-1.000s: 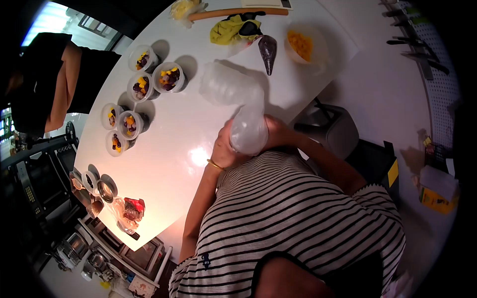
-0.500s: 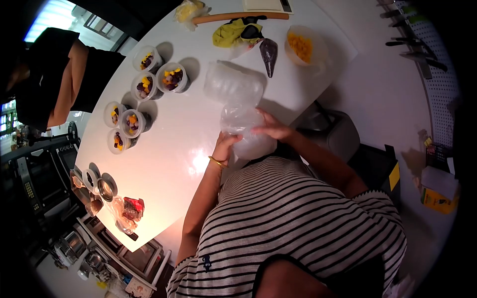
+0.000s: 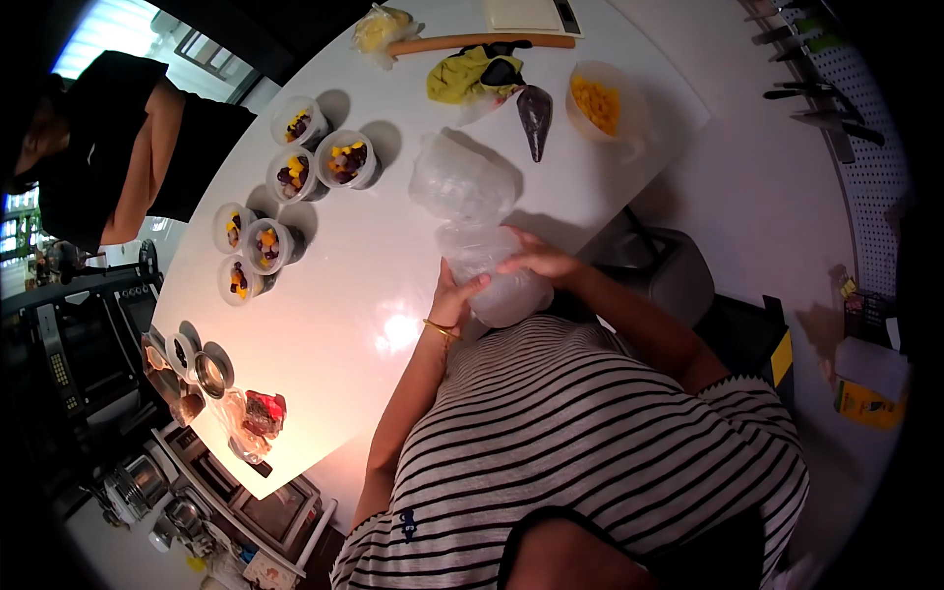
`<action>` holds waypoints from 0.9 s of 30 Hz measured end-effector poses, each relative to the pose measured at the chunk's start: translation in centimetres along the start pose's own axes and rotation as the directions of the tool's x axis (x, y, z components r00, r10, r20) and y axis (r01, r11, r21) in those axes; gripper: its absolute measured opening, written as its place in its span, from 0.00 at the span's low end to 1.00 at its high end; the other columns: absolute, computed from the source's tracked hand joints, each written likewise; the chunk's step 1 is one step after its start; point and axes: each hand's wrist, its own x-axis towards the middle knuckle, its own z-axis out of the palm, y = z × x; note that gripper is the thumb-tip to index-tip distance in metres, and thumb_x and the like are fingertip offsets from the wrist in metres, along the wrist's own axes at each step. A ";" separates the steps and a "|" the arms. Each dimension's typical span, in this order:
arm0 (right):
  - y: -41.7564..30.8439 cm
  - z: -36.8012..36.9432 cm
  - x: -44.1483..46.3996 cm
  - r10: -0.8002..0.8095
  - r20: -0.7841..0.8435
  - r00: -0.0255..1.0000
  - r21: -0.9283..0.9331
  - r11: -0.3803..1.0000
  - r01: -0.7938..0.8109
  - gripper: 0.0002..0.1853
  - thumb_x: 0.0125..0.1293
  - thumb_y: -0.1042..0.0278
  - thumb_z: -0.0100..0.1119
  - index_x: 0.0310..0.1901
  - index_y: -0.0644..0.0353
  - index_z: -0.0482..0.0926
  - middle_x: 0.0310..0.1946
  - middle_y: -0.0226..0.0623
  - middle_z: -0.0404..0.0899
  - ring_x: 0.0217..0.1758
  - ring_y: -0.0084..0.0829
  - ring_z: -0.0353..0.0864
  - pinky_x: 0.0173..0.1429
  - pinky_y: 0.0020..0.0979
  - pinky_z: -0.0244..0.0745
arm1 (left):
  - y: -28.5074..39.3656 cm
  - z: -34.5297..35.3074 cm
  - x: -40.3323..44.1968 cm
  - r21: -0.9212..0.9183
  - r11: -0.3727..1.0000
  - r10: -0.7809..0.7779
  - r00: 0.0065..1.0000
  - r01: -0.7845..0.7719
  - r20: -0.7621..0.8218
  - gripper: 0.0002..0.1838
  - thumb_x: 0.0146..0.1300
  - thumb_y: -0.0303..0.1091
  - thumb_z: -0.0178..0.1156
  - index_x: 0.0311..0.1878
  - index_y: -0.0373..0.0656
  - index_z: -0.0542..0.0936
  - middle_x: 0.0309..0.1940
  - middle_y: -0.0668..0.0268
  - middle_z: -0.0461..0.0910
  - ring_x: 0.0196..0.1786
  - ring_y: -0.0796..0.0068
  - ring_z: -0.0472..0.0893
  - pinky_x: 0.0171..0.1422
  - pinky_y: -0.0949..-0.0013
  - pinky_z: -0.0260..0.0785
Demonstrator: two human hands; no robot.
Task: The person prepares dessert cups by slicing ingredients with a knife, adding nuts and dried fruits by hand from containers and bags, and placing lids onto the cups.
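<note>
Between my hands, at the table edge against my striped shirt, is a translucent plastic bag (image 3: 497, 290) with something pale and rounded inside. My left hand (image 3: 455, 297) grips its left side, thumb lying across the front. On the upper right my right hand (image 3: 539, 258) presses its fingers into the plastic. Just beyond lies another cloudy plastic bundle (image 3: 462, 179), close against the held bag; I cannot tell whether the two are joined. What is inside either one is hard to make out.
Several clear cups with colourful pieces (image 3: 346, 159) stand at left. Beyond are a dark-filled piping bag (image 3: 535, 120), a bowl of orange cubes (image 3: 596, 104), a yellow-green cloth (image 3: 457, 77) and a rolling pin (image 3: 482, 42). A person (image 3: 123, 147) stands across the table at left.
The held bag sits slightly lower, nearer my body. My left thumb has lifted a little and points up along the bag. The bundle beyond looks more crumpled and rounded.
</note>
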 end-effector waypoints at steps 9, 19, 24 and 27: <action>2.6 0.2 1.6 -0.111 -0.218 0.970 0.064 0.990 0.127 0.35 0.45 0.81 0.57 0.60 0.63 0.63 0.51 0.37 0.71 0.56 0.30 0.69 0.58 0.30 0.67 | -0.6 -0.5 1.6 0.011 1.000 -0.004 0.981 0.007 -0.196 0.36 0.43 0.17 0.57 0.60 0.43 0.62 0.50 0.59 0.72 0.53 0.62 0.73 0.57 0.62 0.68; 4.1 -0.2 2.3 -0.136 -0.109 0.985 -0.028 0.991 0.134 0.32 0.46 0.86 0.50 0.59 0.62 0.66 0.47 0.31 0.75 0.48 0.24 0.74 0.51 0.26 0.70 | -1.0 -3.1 4.7 0.284 0.950 -0.078 0.981 0.127 -0.178 0.28 0.52 0.28 0.61 0.59 0.39 0.69 0.51 0.62 0.75 0.55 0.69 0.73 0.56 0.66 0.69; 2.1 -1.0 3.0 -0.052 -0.057 0.997 -0.114 0.992 0.045 0.22 0.52 0.80 0.53 0.51 0.64 0.73 0.45 0.34 0.76 0.50 0.25 0.73 0.55 0.26 0.67 | -0.3 -2.5 5.8 0.379 0.916 -0.098 0.990 0.130 -0.102 0.20 0.57 0.34 0.58 0.53 0.40 0.75 0.50 0.63 0.75 0.51 0.70 0.75 0.53 0.66 0.69; 0.8 0.5 2.7 -0.125 -0.108 0.986 -0.223 0.970 0.099 0.16 0.57 0.70 0.59 0.47 0.65 0.77 0.44 0.34 0.77 0.50 0.25 0.73 0.56 0.27 0.67 | -0.3 -2.6 6.8 0.301 0.917 -0.188 0.949 0.262 -0.255 0.14 0.58 0.34 0.55 0.45 0.39 0.80 0.41 0.60 0.80 0.44 0.64 0.79 0.48 0.64 0.71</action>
